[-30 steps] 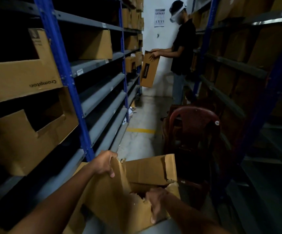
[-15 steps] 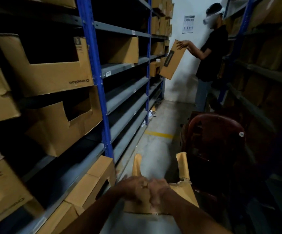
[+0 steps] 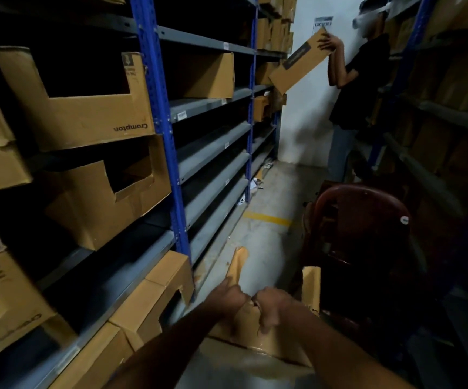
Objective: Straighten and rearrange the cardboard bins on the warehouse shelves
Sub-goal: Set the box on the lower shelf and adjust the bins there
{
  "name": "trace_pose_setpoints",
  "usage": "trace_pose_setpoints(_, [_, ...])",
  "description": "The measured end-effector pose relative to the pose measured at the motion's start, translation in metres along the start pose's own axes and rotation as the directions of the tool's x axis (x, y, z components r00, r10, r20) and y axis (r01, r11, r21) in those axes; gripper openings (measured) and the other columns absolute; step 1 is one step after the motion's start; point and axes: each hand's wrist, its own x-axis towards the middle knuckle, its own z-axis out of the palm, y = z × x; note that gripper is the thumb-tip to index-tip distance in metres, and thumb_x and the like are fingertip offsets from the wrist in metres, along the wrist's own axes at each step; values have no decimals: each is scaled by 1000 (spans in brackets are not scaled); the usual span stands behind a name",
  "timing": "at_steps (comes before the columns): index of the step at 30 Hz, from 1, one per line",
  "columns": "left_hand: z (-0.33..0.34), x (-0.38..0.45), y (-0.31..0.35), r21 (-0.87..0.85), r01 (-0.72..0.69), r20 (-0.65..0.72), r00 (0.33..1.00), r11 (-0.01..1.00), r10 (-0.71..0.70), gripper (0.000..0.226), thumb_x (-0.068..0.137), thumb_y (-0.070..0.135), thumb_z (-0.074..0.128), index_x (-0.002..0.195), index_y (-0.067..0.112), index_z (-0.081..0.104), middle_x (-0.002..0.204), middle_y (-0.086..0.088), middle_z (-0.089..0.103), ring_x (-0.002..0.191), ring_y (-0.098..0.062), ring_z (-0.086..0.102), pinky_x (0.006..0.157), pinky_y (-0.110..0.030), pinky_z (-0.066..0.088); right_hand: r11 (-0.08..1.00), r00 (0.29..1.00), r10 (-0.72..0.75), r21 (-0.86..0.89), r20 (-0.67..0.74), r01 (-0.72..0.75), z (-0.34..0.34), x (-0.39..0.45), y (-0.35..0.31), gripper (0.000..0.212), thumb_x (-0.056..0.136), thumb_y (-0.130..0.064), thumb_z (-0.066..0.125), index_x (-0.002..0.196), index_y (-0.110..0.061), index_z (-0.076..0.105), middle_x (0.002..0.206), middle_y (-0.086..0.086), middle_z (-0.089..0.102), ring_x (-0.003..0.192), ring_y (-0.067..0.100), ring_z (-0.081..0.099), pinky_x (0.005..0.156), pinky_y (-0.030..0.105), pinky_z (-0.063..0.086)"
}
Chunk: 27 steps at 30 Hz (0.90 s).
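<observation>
Cardboard, torn and creased, is the material in hand: a damaged bin (image 3: 258,329) sits low in the aisle in front of the person, off the shelves, with two ragged flaps standing up from it. The left hand (image 3: 228,297) and right hand (image 3: 269,306) are clenched side by side on the near edge of that bin, knuckles almost touching, fingers curled over the cardboard; both are grasping it. A second ago the hands were spread apart on an opened-out bin with a wide flap showing; half a second ago they had come together at the centre, and they remain so, with the view now turned more toward the left rack (image 3: 154,80). Judgement: the bin has been folded or squeezed narrower and is being carried or steered toward the rack, so placement is the step in hand and is not yet done. On the rack, several cut-front bins stand at uneven angles, the Crompton bin (image 3: 86,108) above a tilted one (image 3: 109,192), and another (image 3: 154,299) juts past the lowest shelf edge just beside the hands; these look unstraightened. Risk: the torn edge may rip further under a two-fisted grip. A red chair (image 3: 361,220) narrows the aisle on the right. At the far end a second person (image 3: 353,80) holds a flat box (image 3: 297,63) up against the rack
</observation>
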Motion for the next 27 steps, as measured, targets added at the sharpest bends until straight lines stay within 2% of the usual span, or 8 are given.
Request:
trace_pose_setpoints(2, [-27,-3,-8,93,21,143,989,995,-35,29,91,30,48,112,16,63,107,-10,66,111,-26,58,116,-45,7,999,1000,-5,36,-5,5,0,-3,13,79,62,-37,86,131,-23,51,131,5,55,119,26,52,96,37,42])
trace_pose_setpoints(4, [-39,-11,-11,166,-11,198,980,986,-23,23,88,25,54,108,15,62,101,-12,68,105,-28,60,116,-47,9,999,999,38,3,14,-38,6,-3,31,93,59,-42,86,138,-23,42,138,5,50,126,27,47,100,36,36])
trace_pose_setpoints(6, [-45,-24,-18,214,-1,236,971,977,-51,21,87,19,54,105,12,62,92,-13,70,97,-30,63,117,-44,8,996,998,51,-76,-38,-54,11,-3,39,90,62,-46,84,136,-18,43,137,7,48,125,26,45,99,34,36])
trace_pose_setpoints(8, [-50,-35,-25,230,22,192,979,973,-68,27,86,25,59,108,9,60,95,-15,69,96,-31,63,116,-41,15,993,994,33,-112,-109,-46,6,-2,32,77,64,-45,82,127,-17,48,130,8,51,119,26,48,98,34,36])
trace_pose_setpoints(12, [-59,-61,-41,232,151,223,953,961,-204,42,78,40,70,107,11,57,100,-12,68,97,-30,61,95,-39,38,988,984,-34,-156,-175,7,-25,2,5,63,61,-42,81,115,-18,59,120,8,57,112,26,54,98,35,40])
trace_pose_setpoints(16, [-59,-84,-49,183,304,228,912,935,-341,53,80,49,66,118,15,51,106,-9,66,101,-28,59,95,-41,38,975,976,-95,-218,-194,52,-49,7,-20,55,59,-39,82,107,-19,63,109,5,62,105,24,57,94,38,44])
trace_pose_setpoints(21, [-70,-96,-36,155,412,260,860,898,-440,43,88,46,57,119,17,50,106,-5,61,98,-26,55,87,-40,36,948,960,-179,-297,-215,110,-53,11,-33,48,64,-38,79,106,-22,64,100,1,64,98,20,57,90,36,43])
trace_pose_setpoints(27, [-69,-122,-20,144,488,236,828,861,-509,37,90,46,54,114,17,53,102,-5,61,81,-21,46,81,-40,36,889,920,-287,-433,-268,151,-52,5,-50,42,78,-30,67,115,-13,57,112,9,60,105,26,55,93,37,40])
